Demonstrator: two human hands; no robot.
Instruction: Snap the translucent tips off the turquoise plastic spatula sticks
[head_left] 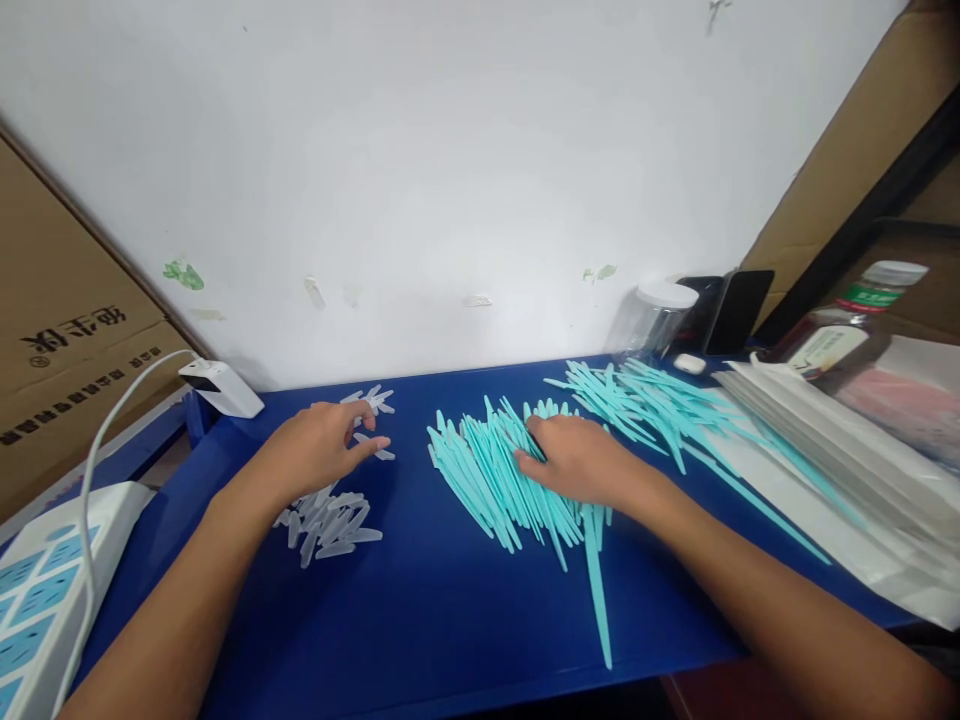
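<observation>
Nearest are two bare forearms (187, 595), cut off by the lower edge. The left hand (330, 440) is unclosed, thumb and fingertips parted beside clear plastic pieces (334, 522), some hidden behind it. The right hand (574, 455) lies on a pile of turquoise strips (484, 470) mid-table; I can't tell whether it grips any. Dark characters and a circled R mark the left-hand carton (75, 265), though I can't read them. Print on the bottle (832, 345) is too small to make out.

Scuffed white wall (450, 180); blue tabletop (435, 620); brown cardboard (60, 250) at left.
</observation>
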